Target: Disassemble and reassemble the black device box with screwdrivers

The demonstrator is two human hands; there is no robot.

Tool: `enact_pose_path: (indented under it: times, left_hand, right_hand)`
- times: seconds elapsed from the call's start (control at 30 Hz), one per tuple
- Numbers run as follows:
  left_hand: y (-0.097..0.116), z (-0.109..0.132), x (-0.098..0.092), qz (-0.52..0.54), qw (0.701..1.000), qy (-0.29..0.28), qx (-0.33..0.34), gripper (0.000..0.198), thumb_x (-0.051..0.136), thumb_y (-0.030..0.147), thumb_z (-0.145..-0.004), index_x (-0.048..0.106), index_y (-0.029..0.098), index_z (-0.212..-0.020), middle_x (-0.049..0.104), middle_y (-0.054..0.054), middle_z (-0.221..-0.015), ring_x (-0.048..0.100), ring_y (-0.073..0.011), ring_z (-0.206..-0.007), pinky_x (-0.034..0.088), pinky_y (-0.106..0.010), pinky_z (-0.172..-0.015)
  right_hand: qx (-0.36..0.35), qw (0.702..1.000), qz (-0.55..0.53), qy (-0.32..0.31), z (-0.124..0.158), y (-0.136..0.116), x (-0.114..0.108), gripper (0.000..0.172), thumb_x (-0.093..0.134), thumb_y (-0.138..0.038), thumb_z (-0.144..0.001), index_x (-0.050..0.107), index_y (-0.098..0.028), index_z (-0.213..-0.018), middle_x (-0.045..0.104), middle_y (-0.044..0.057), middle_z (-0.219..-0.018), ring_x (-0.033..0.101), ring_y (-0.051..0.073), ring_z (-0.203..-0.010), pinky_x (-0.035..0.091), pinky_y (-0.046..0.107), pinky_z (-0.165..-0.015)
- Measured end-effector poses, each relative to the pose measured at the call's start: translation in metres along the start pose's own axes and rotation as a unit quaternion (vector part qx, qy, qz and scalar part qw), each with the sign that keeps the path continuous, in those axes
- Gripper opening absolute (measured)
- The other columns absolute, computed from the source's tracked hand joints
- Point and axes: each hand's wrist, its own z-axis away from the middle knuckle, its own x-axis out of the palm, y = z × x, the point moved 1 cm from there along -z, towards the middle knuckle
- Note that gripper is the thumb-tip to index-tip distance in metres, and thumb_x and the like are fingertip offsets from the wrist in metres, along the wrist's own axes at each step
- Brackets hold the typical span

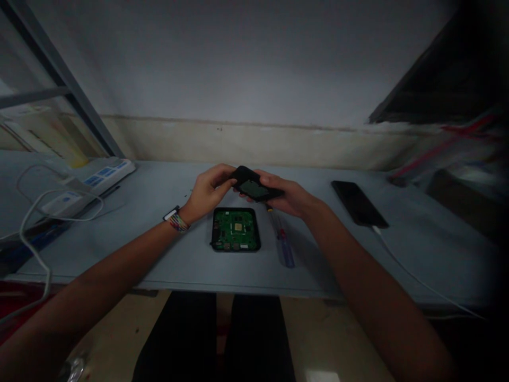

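Observation:
Between both hands, above the table, is a black square plastic cover [254, 188] with a paler panel on the side facing me. My left hand [210, 192] pinches its left corner between thumb and fingers. On the opposite edge, my right hand [288, 193] grips it with the thumb on top and the fingers underneath. Just below lies an open black case with a green circuit board [236, 229] inside, a small square chip near its middle. A screwdriver [284, 249] with a clear bluish handle rests right of the case, its upper end close under my right hand.
At right, a black smartphone [359, 203] lies with a white cable [413, 273] plugged in. A white power strip [93, 183] with blue sockets and looping cords sits at left, near a metal frame [75, 87]. Behind the table [167, 265] stands a wall; blurred items fill the far right.

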Motion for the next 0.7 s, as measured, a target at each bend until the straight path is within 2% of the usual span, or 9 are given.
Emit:
enact_pose_path:
  times: [0.17, 0.3, 0.4, 0.47, 0.53, 0.57, 0.63, 0.7]
  left_hand:
    - [0.006, -0.001, 0.001, 0.011, 1.0, 0.013, -0.013, 0.015, 0.073, 0.034, -0.102, 0.075, 0.023, -0.112, 0.077, -0.007, -0.111, 0.075, -0.0202, -0.104, 0.064, -0.037, -0.097]
    - [0.011, -0.002, -0.002, -0.005, 1.0, 0.009, -0.009, 0.015, 0.073, 0.035, -0.101, 0.075, 0.022, -0.11, 0.076, -0.007, -0.105, 0.075, -0.0191, -0.096, 0.064, -0.034, -0.09]
    - [0.012, -0.005, -0.018, -0.095, 0.994, -0.04, 0.035, 0.014, 0.067, 0.026, -0.1, 0.076, 0.022, -0.111, 0.075, -0.007, -0.105, 0.072, -0.0194, -0.097, 0.062, -0.033, -0.088]
    - [0.008, -0.008, -0.035, -0.161, 0.98, -0.092, 0.076, 0.029, 0.066, 0.018, -0.092, 0.075, 0.022, -0.12, 0.075, -0.008, -0.112, 0.07, -0.0227, -0.105, 0.061, -0.037, -0.093]
    - [-0.003, -0.011, -0.057, -0.208, 0.972, -0.069, 0.084, 0.036, 0.063, 0.014, -0.085, 0.073, 0.021, -0.119, 0.073, -0.008, -0.111, 0.07, -0.0221, -0.1, 0.06, -0.036, -0.087]
    - [-0.01, -0.012, -0.067, -0.23, 0.97, -0.038, 0.071, 0.036, 0.061, 0.012, -0.084, 0.072, 0.02, -0.117, 0.072, -0.007, -0.11, 0.069, -0.0211, -0.097, 0.059, -0.035, -0.086]
    - [-0.026, -0.013, -0.087, -0.267, 0.963, 0.037, 0.022, 0.033, 0.058, 0.011, -0.085, 0.072, 0.02, -0.113, 0.071, -0.007, -0.109, 0.069, -0.0194, -0.093, 0.058, -0.032, -0.083]
    - [-0.042, -0.011, -0.103, -0.303, 0.949, 0.087, -0.029, 0.029, 0.057, 0.011, -0.086, 0.071, 0.021, -0.109, 0.071, -0.007, -0.105, 0.069, -0.0196, -0.092, 0.055, -0.031, -0.079]
  right_hand:
    - [-0.016, 0.999, 0.019, 0.02, 0.003, -0.003, 0.006, 0.053, 0.082, -0.06, -0.084, 0.075, -0.022, -0.121, 0.079, 0.009, -0.121, 0.071, 0.025, -0.105, 0.055, 0.035, -0.093]
    - [-0.012, 0.998, 0.048, 0.033, 0.004, -0.006, 0.01, 0.056, 0.082, -0.06, -0.081, 0.073, -0.024, -0.124, 0.078, 0.009, -0.123, 0.072, 0.027, -0.105, 0.055, 0.038, -0.094]
    - [-0.013, 0.994, 0.098, 0.046, 0.005, -0.007, 0.013, 0.061, 0.084, -0.053, -0.081, 0.067, -0.028, -0.133, 0.077, 0.006, -0.124, 0.071, 0.028, -0.114, 0.052, 0.041, -0.101]
    - [-0.034, 0.985, 0.163, 0.042, 0.006, -0.007, 0.016, 0.065, 0.087, -0.048, -0.08, 0.063, -0.03, -0.137, 0.075, 0.006, -0.128, 0.068, 0.029, -0.124, 0.049, 0.045, -0.11]
    - [-0.075, 0.963, 0.257, 0.015, 0.008, -0.008, 0.021, 0.069, 0.091, -0.046, -0.078, 0.061, -0.029, -0.138, 0.07, 0.007, -0.135, 0.064, 0.03, -0.131, 0.046, 0.048, -0.116]
    - [-0.1, 0.944, 0.313, -0.003, 0.01, -0.009, 0.025, 0.071, 0.092, -0.045, -0.077, 0.061, -0.028, -0.139, 0.067, 0.009, -0.139, 0.062, 0.031, -0.133, 0.045, 0.05, -0.117]
    - [-0.142, 0.896, 0.42, -0.043, 0.015, -0.008, 0.034, 0.072, 0.093, -0.042, -0.077, 0.062, -0.027, -0.14, 0.064, 0.011, -0.142, 0.06, 0.032, -0.135, 0.045, 0.053, -0.119]
    - [-0.156, 0.853, 0.493, -0.075, 0.02, -0.006, 0.044, 0.072, 0.092, -0.036, -0.077, 0.062, -0.028, -0.142, 0.062, 0.011, -0.142, 0.057, 0.033, -0.137, 0.044, 0.055, -0.12]
